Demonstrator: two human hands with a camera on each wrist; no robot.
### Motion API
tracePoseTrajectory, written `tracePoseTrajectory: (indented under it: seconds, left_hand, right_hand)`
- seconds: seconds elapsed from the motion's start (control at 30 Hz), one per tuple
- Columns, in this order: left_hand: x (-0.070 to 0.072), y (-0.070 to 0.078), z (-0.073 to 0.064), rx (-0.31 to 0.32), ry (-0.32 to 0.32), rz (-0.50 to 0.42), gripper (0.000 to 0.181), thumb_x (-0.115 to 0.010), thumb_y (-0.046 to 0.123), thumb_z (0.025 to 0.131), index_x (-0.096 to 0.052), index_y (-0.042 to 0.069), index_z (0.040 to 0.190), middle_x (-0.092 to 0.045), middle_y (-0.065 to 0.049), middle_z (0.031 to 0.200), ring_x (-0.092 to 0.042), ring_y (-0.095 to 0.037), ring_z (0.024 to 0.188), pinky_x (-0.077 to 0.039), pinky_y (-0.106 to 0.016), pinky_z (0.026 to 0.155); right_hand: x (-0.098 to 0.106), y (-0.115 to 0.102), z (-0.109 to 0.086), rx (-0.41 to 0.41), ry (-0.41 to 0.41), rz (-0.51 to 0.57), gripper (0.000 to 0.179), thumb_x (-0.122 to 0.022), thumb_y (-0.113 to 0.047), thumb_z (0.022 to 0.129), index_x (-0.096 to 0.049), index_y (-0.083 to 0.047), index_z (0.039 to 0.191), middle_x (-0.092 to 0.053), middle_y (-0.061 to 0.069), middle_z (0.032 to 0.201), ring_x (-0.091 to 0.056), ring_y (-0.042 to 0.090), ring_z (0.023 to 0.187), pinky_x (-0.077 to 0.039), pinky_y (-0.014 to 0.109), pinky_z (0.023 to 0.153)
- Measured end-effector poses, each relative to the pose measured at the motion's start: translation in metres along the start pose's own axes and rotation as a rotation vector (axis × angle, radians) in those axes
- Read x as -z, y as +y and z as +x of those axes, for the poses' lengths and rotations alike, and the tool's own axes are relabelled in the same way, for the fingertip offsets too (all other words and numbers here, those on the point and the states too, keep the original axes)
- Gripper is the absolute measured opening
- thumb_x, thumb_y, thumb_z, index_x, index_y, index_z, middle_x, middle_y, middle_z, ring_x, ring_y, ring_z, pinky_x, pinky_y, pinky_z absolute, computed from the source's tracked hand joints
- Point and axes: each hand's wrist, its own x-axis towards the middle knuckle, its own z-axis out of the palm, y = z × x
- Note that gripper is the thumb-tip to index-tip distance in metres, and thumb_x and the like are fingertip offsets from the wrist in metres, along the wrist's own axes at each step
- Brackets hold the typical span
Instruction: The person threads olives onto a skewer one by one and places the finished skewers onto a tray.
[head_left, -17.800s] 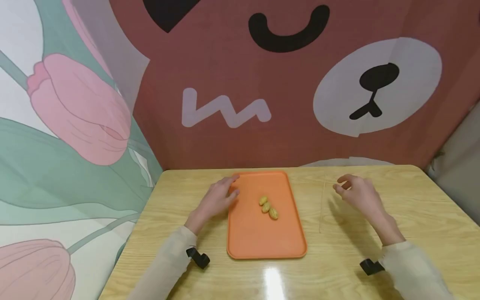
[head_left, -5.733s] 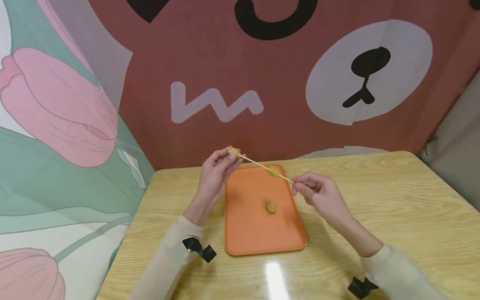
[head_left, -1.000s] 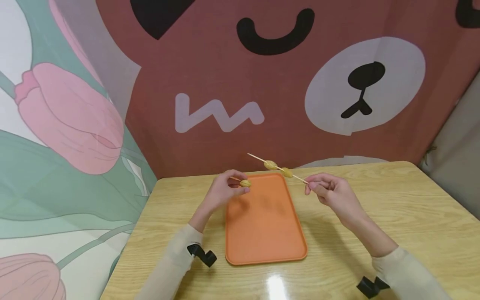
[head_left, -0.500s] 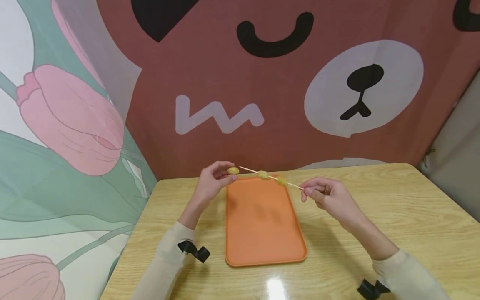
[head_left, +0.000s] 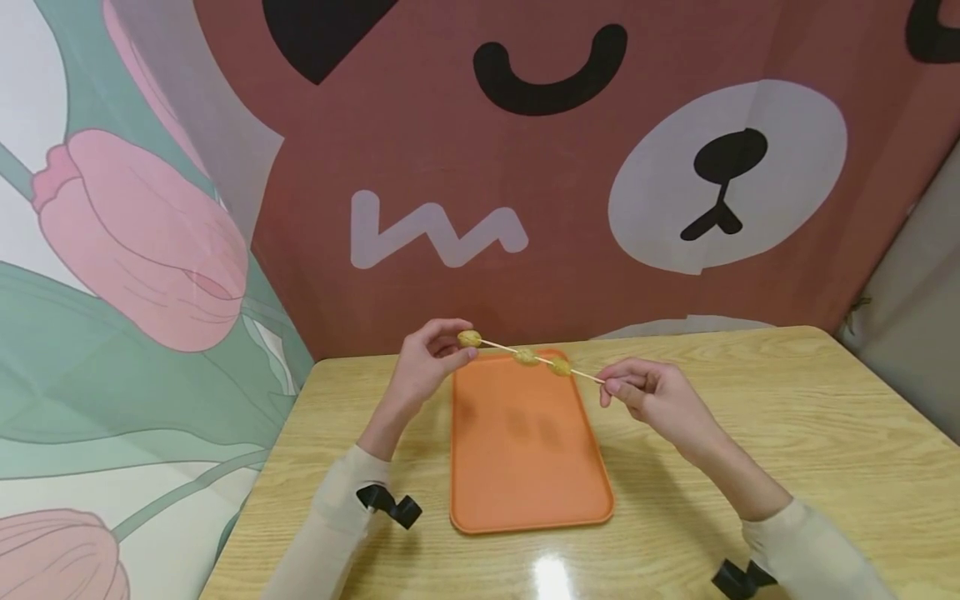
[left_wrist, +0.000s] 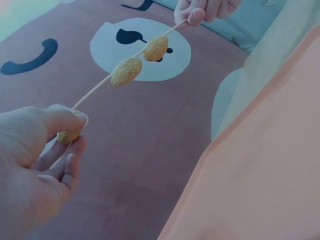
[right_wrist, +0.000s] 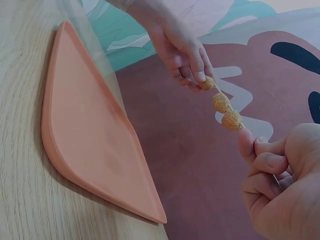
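Observation:
In the head view my left hand (head_left: 423,362) pinches a small, wrinkled, yellow-brown oval piece (head_left: 469,338) between thumb and fingers, right at the far tip of a thin wooden skewer (head_left: 498,346). Two more such oval pieces (left_wrist: 126,71) are threaded along the skewer's middle with a gap between them. The thumb and fingertips of my right hand (head_left: 660,404) pinch the skewer's other end. Skewer and pieces hang over the back part of an orange tray (head_left: 532,492), sloping down toward the right hand. The left wrist view shows thumb and fingers partly covering the end piece.
The tray lies lengthwise on a light wood-grain table (head_left: 360,533). Behind the table's back edge stands a wall cloth (head_left: 570,283) with a brown bear face, and a flower-patterned one (head_left: 150,375) is at the left. Black wrist mounts (head_left: 390,506) sit on both sleeves.
Earlier, three oval pieces lay on the tray and the skewer on the table. Half a second ago the left-hand piece was apart from the skewer's tip; now it meets it.

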Motion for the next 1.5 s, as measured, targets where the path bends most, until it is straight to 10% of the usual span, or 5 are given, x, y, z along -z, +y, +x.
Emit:
tracePoseTrajectory:
  seconds: [1.5]
  left_hand:
    - [-0.0036,0.0016,-0.0015,0.061,0.012,-0.077,0.042,-0.080,0.003,0.089,-0.066,0.000,0.128,-0.068,-0.014,0.120,-0.065,-0.030,0.109,-0.056,-0.035,0.090]
  right_hand:
    - [-0.0047,0.0046,0.0013,-0.046,-0.019,0.087,0.024,-0.058,-0.014,0.106,-0.065,0.006,0.116,-0.068,0.019,0.090,-0.026,0.012,0.049,-0.024,0.027,0.045]
